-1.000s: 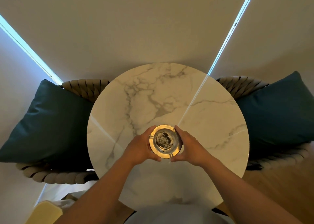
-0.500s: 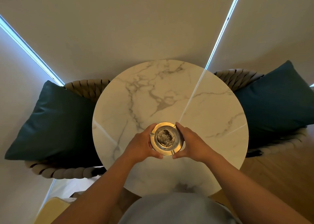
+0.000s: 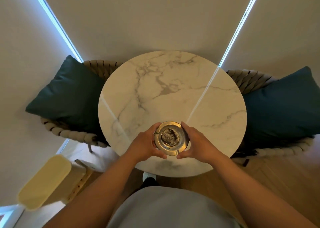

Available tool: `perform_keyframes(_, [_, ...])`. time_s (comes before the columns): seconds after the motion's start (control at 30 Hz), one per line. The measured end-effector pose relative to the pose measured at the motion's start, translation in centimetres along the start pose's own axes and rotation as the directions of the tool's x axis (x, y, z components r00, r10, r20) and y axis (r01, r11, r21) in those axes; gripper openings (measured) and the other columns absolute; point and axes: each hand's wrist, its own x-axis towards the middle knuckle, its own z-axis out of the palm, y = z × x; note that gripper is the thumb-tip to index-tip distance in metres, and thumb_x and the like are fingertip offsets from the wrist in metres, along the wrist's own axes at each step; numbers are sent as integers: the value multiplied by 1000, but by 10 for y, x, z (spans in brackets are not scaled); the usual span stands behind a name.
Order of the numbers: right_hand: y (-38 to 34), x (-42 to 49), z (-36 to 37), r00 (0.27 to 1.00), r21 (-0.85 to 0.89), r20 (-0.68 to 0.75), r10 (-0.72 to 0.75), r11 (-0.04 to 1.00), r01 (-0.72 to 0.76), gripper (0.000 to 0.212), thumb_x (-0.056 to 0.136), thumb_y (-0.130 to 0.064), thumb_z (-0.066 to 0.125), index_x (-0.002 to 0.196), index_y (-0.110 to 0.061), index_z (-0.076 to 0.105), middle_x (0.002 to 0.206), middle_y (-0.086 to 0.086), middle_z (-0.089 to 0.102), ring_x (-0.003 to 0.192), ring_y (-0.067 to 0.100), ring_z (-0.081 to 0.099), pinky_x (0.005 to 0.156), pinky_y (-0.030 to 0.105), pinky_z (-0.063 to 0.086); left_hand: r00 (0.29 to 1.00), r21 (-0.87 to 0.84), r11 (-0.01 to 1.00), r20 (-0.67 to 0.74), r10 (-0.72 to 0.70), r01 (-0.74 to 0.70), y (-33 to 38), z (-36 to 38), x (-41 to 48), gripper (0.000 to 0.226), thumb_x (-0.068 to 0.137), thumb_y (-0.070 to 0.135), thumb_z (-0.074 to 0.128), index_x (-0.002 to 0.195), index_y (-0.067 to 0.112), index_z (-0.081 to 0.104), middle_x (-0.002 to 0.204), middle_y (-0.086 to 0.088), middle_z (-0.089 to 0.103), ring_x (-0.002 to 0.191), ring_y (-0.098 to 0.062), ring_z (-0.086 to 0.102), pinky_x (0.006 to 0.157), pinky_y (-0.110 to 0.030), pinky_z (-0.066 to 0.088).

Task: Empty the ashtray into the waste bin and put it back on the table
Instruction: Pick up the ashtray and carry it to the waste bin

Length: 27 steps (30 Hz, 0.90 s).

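A round gold metal ashtray (image 3: 170, 137) with grey ash in its middle is over the near part of the round white marble table (image 3: 173, 92). My left hand (image 3: 146, 143) clasps its left rim and my right hand (image 3: 196, 142) clasps its right rim, thumbs curled under the near edge. Whether the ashtray rests on the table or is held just above it I cannot tell. No waste bin is in view.
Two woven rope chairs with dark teal cushions (image 3: 67, 96) (image 3: 284, 104) flank the table left and right. A pale yellow padded object on a wooden frame (image 3: 45, 181) stands on the floor at the lower left. Wooden floor shows near my body.
The view has pulled back from the table and more floor shows at the near side. Both hands keep the same hold on the ashtray, which sits closer to the table's near edge.
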Motion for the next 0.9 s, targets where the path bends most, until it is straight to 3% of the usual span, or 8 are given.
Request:
perform_keyframes(0.13, [12, -31, 9, 998, 8, 54, -45, 999, 44, 133, 53, -46, 93, 156, -25, 12, 142, 0, 44, 126, 18, 46, 105, 35, 43, 997, -48, 998, -54, -49, 47, 3, 35, -37, 111, 43, 36, 98, 135, 50, 37, 87, 41, 63, 78, 15, 60, 73, -13, 48])
perform_keyframes(0.23, [19, -52, 17, 991, -15, 99, -88, 996, 90, 131, 54, -47, 92, 156, -25, 13, 145, -1, 44, 128, 17, 45, 106, 35, 43, 991, -104, 991, -90, -95, 85, 7, 60, -64, 110, 45, 34, 97, 136, 49, 37, 109, 26, 67, 99, 3, 64, 89, -29, 55])
perform_keyframes(0.33, [21, -65, 24, 984, -17, 133, -116, 993, 120, 131, 54, -45, 93, 156, -24, 13, 147, 0, 42, 131, 18, 44, 108, 36, 42, 984, -113, 987, -122, -132, 119, 10, 75, -87, 112, 46, 35, 97, 137, 49, 33, 119, 21, 63, 112, -6, 61, 100, -33, 51])
perform_keyframes(0.67, [-5, -79, 38, 938, -60, 217, -271, 955, 290, 129, 56, -41, 94, 156, -20, 16, 141, 2, 47, 120, 14, 48, 96, 21, 35, 934, -205, 955, -242, -261, 214, 13, 83, -148, 121, 46, 32, 98, 147, 35, 32, 128, 8, 64, 121, -13, 59, 106, -43, 47])
perform_keyframes(0.8, [-24, -72, 48, 915, -79, 255, -311, 937, 341, 129, 55, -40, 95, 156, -18, 17, 141, 3, 47, 122, 17, 47, 96, 21, 35, 914, -198, 954, -295, -278, 226, 5, 75, -166, 120, 48, 34, 97, 148, 33, 31, 131, 10, 62, 123, -12, 57, 106, -39, 47])
perform_keyframes(0.9, [-46, -63, 60, 895, -91, 289, -341, 920, 380, 130, 54, -40, 95, 156, -18, 17, 143, 4, 46, 128, 19, 45, 99, 21, 34, 894, -203, 950, -335, -296, 238, -9, 67, -182, 117, 49, 37, 96, 146, 37, 30, 124, 23, 57, 119, -6, 55, 101, -30, 46])
